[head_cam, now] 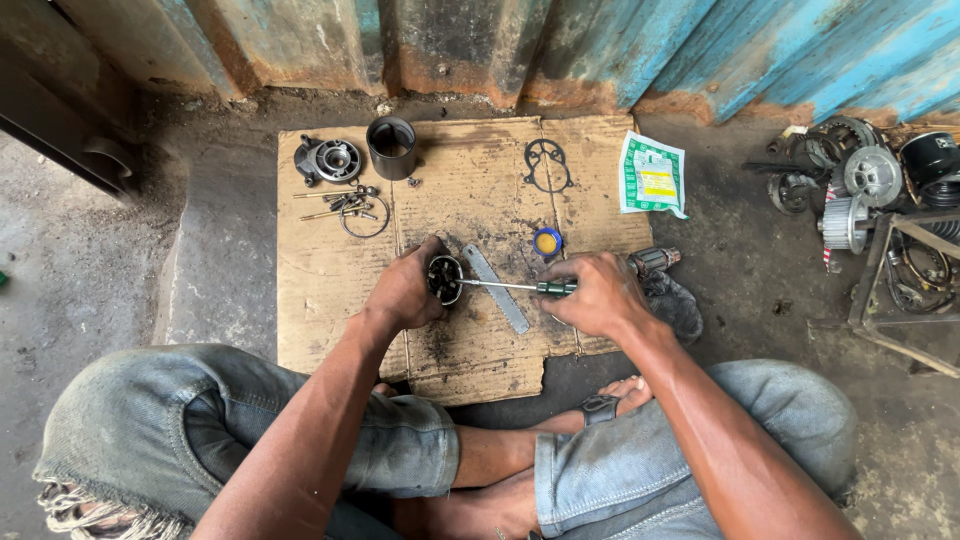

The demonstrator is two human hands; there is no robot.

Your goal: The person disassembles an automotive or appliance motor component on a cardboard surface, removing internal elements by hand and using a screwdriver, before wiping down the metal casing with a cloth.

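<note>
My left hand [405, 290] grips a small round black motor part [445, 278] on a sheet of cardboard [320, 260]. My right hand [600, 295] holds a green-handled screwdriver [520, 286], whose metal tip reaches into the part. A flat grey metal file [497, 290] lies on the cardboard just under the screwdriver shaft. A small blue and yellow cap [546, 241] sits a little beyond it.
At the far edge of the cardboard stand a black cylinder housing [391, 147], a round end cover [328, 160], loose bolts with a ring [352, 207] and a thin gasket [548, 165]. An armature [655, 262] rests on a rag at right. A green-white packet [652, 175] and gear parts [860, 190] lie on the ground.
</note>
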